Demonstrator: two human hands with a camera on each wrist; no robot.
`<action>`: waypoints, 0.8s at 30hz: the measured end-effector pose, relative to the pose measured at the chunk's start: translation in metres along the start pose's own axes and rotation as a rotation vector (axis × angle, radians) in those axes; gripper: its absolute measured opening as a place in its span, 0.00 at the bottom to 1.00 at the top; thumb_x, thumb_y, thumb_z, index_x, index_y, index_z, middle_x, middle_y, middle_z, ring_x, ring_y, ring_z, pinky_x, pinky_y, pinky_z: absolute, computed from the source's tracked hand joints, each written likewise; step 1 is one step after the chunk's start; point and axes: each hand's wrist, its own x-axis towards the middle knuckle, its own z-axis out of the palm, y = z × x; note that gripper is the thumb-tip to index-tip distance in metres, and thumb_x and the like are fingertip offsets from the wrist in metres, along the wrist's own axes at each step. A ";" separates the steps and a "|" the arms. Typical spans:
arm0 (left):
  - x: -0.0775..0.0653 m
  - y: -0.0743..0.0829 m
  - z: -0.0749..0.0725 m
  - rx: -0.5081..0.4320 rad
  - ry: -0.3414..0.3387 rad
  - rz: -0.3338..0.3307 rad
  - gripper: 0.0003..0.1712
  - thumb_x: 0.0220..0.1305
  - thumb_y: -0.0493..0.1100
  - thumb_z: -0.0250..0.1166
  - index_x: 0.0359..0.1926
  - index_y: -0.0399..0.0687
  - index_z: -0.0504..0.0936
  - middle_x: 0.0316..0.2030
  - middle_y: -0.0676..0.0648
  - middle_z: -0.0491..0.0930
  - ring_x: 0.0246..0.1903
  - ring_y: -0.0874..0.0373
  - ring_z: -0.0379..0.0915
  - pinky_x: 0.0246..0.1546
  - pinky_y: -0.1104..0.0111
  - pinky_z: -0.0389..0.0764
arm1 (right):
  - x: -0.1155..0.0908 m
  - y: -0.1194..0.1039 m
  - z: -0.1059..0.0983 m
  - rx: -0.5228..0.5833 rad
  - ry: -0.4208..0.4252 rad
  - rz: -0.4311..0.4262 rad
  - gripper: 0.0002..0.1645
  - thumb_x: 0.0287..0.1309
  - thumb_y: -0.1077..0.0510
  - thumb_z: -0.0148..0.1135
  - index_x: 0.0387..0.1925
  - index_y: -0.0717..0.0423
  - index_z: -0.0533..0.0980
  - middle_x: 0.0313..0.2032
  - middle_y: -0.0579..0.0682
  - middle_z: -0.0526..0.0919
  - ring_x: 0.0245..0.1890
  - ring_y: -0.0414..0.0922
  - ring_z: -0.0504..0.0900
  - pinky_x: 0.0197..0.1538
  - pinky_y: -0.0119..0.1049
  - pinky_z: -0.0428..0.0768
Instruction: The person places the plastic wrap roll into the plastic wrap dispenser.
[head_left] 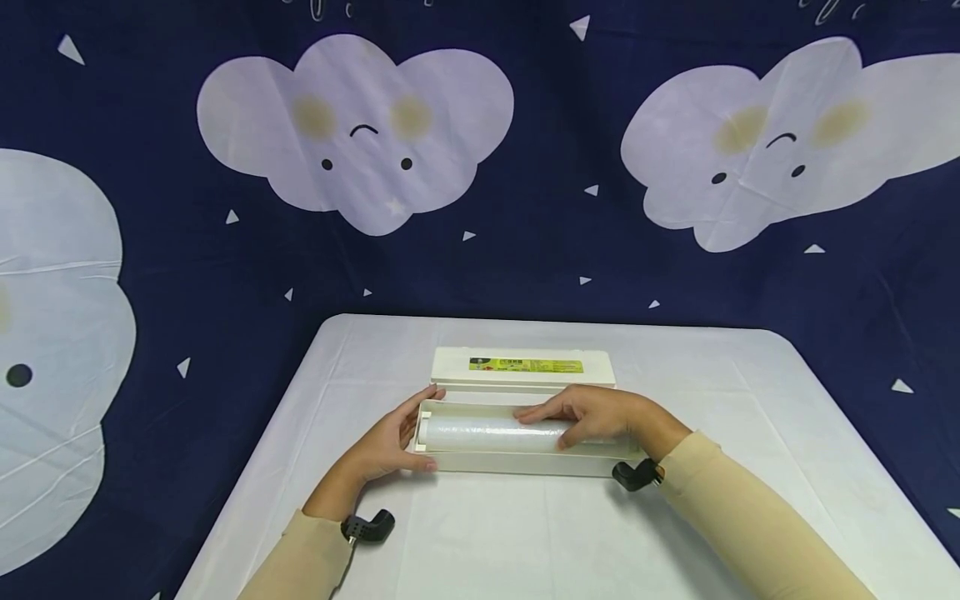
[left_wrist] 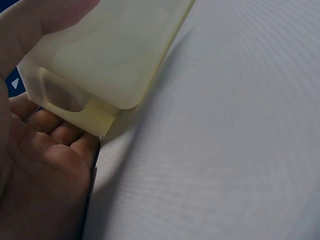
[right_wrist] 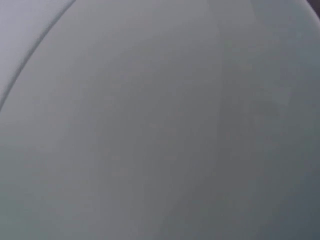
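Note:
A roll of clear plastic wrap (head_left: pixel 480 434) lies lengthwise inside a long off-white open box (head_left: pixel 517 462). My left hand (head_left: pixel 384 446) holds the box's left end, thumb along the front and fingers behind. In the left wrist view, the box's end (left_wrist: pixel 120 65) shows close up, with fingers of my left hand (left_wrist: pixel 47 165) curled by its underside. My right hand (head_left: pixel 600 412) is over the roll's right part, thumb on the near side and fingers on the far side; it hides that part. The right wrist view holds only a blurred pale surface (right_wrist: pixel 150 125).
Just behind the box lies a long white lid (head_left: pixel 450 364) with a yellow-green label (head_left: pixel 527 365). Both stand on a white-covered table (head_left: pixel 480 533). A dark blue cloth (head_left: pixel 555 267) with clouds and triangles hangs beyond the table's far edge.

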 end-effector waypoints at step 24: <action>-0.002 0.001 0.001 -0.015 -0.008 0.013 0.72 0.42 0.26 0.85 0.84 0.42 0.51 0.80 0.42 0.55 0.78 0.46 0.50 0.72 0.72 0.60 | -0.002 0.000 0.005 -0.083 0.067 -0.036 0.42 0.55 0.74 0.72 0.72 0.56 0.75 0.72 0.45 0.72 0.74 0.46 0.65 0.74 0.36 0.65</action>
